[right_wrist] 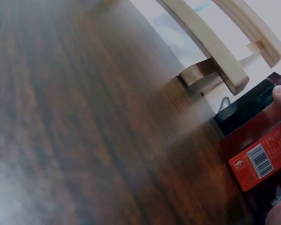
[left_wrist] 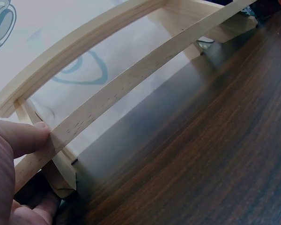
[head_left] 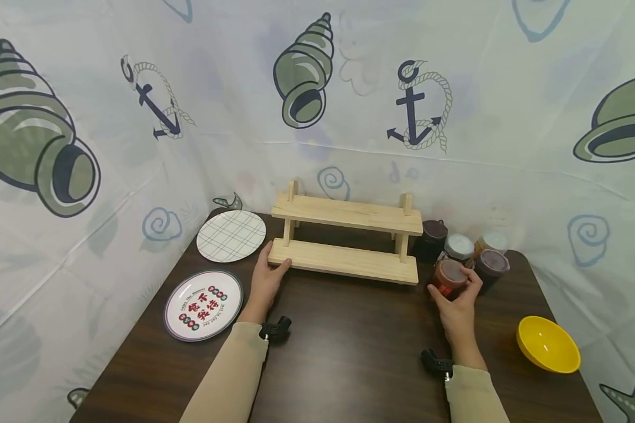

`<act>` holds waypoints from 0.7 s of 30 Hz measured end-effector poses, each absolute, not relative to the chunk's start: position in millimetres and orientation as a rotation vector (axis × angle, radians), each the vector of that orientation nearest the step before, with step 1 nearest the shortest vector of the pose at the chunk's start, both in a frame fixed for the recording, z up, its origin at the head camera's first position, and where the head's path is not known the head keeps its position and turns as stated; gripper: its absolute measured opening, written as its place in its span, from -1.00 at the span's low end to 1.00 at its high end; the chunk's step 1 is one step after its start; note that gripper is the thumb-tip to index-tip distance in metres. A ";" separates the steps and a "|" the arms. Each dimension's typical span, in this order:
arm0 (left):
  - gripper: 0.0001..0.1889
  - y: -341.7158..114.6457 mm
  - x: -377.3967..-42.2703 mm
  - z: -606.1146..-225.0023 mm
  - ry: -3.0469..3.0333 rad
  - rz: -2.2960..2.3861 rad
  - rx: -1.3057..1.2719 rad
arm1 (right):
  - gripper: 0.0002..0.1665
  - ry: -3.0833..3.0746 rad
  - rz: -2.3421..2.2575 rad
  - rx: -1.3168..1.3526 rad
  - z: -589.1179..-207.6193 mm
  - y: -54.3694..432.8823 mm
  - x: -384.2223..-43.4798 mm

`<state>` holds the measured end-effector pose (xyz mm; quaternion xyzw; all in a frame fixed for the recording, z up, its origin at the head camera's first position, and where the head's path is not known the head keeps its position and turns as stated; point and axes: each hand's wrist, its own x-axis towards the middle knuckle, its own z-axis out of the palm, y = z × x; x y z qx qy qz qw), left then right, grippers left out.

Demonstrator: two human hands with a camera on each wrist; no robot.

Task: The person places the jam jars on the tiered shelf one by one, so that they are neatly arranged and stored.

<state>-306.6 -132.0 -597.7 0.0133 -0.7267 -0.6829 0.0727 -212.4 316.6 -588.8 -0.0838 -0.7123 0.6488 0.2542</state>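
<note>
A two-tier wooden shelf (head_left: pixel 344 261) stands at the back of the dark table. My left hand (head_left: pixel 265 288) grips the left end of its lower board; in the left wrist view the thumb (left_wrist: pixel 30 138) lies against the board and fingers reach beneath it. Off the shelf's right end, my right hand (head_left: pixel 459 311) holds a jar (head_left: pixel 448 275) with a reddish-brown lid between thumb and fingers. Its red label with a barcode (right_wrist: pixel 260 161) shows in the right wrist view. Whether the jar touches the table, I cannot tell.
Behind the held jar stand a dark jar (head_left: pixel 430 242), a white-lidded jar (head_left: pixel 459 247), a pale-lidded jar (head_left: pixel 493 241) and a purple-lidded jar (head_left: pixel 492 265). A yellow bowl (head_left: pixel 547 346) sits at right. Leftward lie a grid-patterned plate (head_left: pixel 231 236) and a plate with red characters (head_left: pixel 203 305).
</note>
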 end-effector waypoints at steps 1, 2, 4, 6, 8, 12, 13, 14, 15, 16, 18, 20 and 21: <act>-0.09 -132.2 -306.3 -597.1 -2.187 -2.052 0.042 | 0.16 -1.936 1.767 -0.232 -589.4 316.1 -212.3; -0.09 -132.4 -306.1 -596.9 -2.190 -2.052 0.040 | 0.16 -1.938 1.768 -0.234 -589.6 315.5 -211.9; -0.09 -133.0 -306.1 -596.9 -2.197 -2.053 0.042 | 0.16 -1.935 1.778 -0.234 -589.6 314.7 -211.0; -0.09 -133.4 -306.4 -596.9 -2.200 -2.056 0.041 | 0.16 -1.938 1.761 -0.237 -590.3 314.7 -211.1; -0.08 -133.5 -307.0 -597.3 -2.197 -2.061 0.041 | 0.15 -1.942 1.736 -0.246 -590.1 315.0 -211.2; -0.07 -132.5 -309.1 -597.6 -2.184 -2.085 0.051 | 0.12 -1.908 1.704 -0.279 -590.5 318.0 -212.3; -0.07 -132.3 -309.4 -597.6 -2.183 -2.090 0.057 | 0.12 -1.877 1.717 -0.284 -590.5 319.1 -212.8; -0.07 -132.0 -310.0 -597.1 -2.185 -2.094 0.065 | 0.10 -1.834 1.744 -0.293 -590.9 320.3 -213.4; -0.08 -131.7 -310.1 -596.0 -2.188 -2.098 0.073 | 0.07 -1.788 1.773 -0.301 -591.9 321.7 -214.0; -0.08 -131.0 -309.6 -593.4 -2.192 -2.101 0.080 | 0.05 -1.740 1.805 -0.312 -592.8 323.0 -214.3; -0.09 -129.1 -304.3 -583.8 -2.203 -2.097 0.089 | -0.01 -1.656 1.859 -0.335 -594.3 325.5 -214.6; -0.10 -128.2 -302.0 -580.7 -2.215 -2.084 0.090 | -0.05 -1.605 1.900 -0.357 -595.3 326.4 -213.5; -0.11 -128.2 -301.7 -581.5 -2.215 -2.075 0.084 | -0.06 -1.598 1.901 -0.367 -595.4 326.5 -212.9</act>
